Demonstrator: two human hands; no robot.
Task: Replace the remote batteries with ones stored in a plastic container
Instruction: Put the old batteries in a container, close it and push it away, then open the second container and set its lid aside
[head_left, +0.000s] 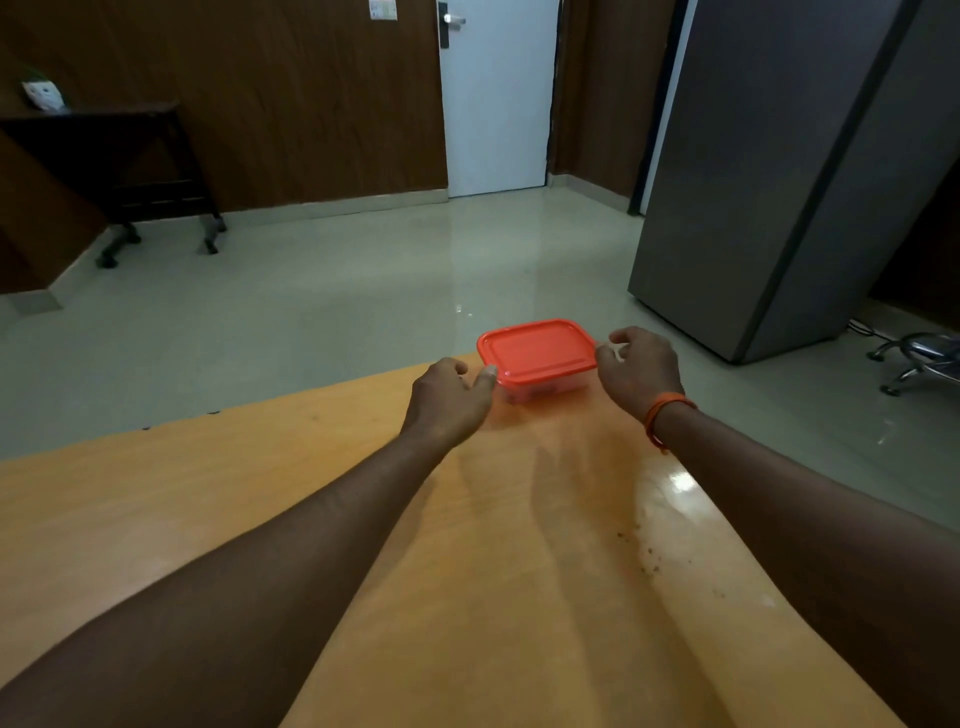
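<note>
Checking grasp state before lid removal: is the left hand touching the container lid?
Touching. In the head view, the left hand has its thumb tip pressed against the near-left corner of the orange lid, with no gap visible between them.

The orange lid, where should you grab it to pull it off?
Grab the lid by its raised rim at a corner, coming in from the side. The top is flat with nothing to pinch. Both hands flank it now: left hand at the near-left corner, right hand at the right edge.
</note>
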